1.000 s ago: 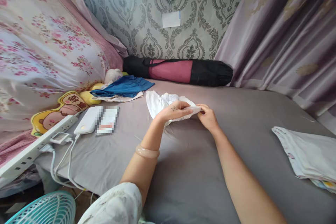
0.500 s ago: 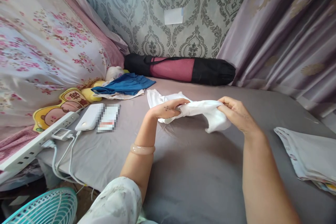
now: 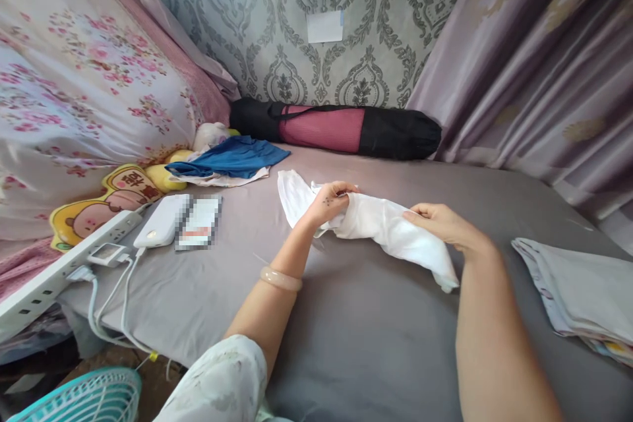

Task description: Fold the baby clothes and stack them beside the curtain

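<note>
A soft white garment (image 3: 383,223) is stretched between my hands, low over the grey bed sheet; its exact kind is not clear. My left hand (image 3: 333,203) pinches it near the middle, fingers closed on the fabric. At its upper right edge, my right hand (image 3: 440,221) grips the cloth between thumb and fingers. One end of the garment lies spread on the sheet beyond my left wrist. The other end hangs down below my right hand and seems to touch the sheet.
Folded cloths (image 3: 573,283) lie at the right. At the left are a blue garment (image 3: 237,157), a white power bank (image 3: 162,221), a blurred-out flat item (image 3: 198,223) and a power strip (image 3: 64,270). A long black-and-pink bag (image 3: 321,128) rests against the wall. A turquoise fan (image 3: 93,395) stands lower left.
My left hand has moved right along the garment. The end by my right hand has dropped and straightened toward the lower right. Both hands keep hold of the cloth.
</note>
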`<state>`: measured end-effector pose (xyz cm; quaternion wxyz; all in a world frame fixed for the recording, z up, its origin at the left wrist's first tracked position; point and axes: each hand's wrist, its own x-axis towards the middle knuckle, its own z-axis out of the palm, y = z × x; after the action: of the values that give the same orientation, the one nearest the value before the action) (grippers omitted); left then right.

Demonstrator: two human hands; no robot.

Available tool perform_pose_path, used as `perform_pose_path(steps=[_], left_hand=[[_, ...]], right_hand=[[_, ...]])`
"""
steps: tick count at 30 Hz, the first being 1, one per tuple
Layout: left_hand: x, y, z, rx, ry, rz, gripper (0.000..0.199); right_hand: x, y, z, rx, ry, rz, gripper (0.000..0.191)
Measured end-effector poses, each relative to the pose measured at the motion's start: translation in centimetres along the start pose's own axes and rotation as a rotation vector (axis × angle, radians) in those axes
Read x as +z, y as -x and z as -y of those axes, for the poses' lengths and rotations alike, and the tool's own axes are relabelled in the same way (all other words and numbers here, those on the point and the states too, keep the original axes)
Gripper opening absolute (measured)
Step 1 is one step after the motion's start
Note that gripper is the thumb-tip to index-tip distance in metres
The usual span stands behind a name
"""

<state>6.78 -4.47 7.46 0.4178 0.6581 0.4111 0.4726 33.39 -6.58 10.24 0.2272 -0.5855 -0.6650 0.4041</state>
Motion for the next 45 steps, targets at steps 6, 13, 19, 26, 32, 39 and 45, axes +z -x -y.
perform_pose_path(steps=[6,13,19,26,32,39,45], left_hand=[[0.3,-0.1,1.2,-0.052,-0.076,0.014,0.029],[0.3,0.1,0.3,-0.075,-0.118,0.011,0.024],[0.2,0.6,-2.1,0.006,-0.042,0.123,0.02],[0.1,0.9,-2.4,-0.062,0.042,0.148,0.022],[-2.2,1.0,-2.8,-0.018,-0.124,0.162,0.029],[-6.8,1.4,-0.8,-0.039,-0.271,0.08,0.032],[-6.7,0.9,2.7,-0.06,-0.384,0.033,0.031]], right_hand=[[0.6,-1.4,-2.3,0.025,0.168,0.033,0.021],[1.7,-1.8,-1.9,-0.015,0.337,-0.071,0.016],[4.2,-1.6,2.1,-0.356,0.035,-0.085,0.03],[5.5,-1.5,3.2,-0.408,-0.073,-0.075,0.032],[5.4,-2.6,1.5,-0.355,-0.027,-0.184,0.034],[4.4,-3.6,-1.0,-0.245,-0.075,-0.319,0.039],[3.9,-3.2,-1.2,-0.206,-0.141,-0.272,0.045]])
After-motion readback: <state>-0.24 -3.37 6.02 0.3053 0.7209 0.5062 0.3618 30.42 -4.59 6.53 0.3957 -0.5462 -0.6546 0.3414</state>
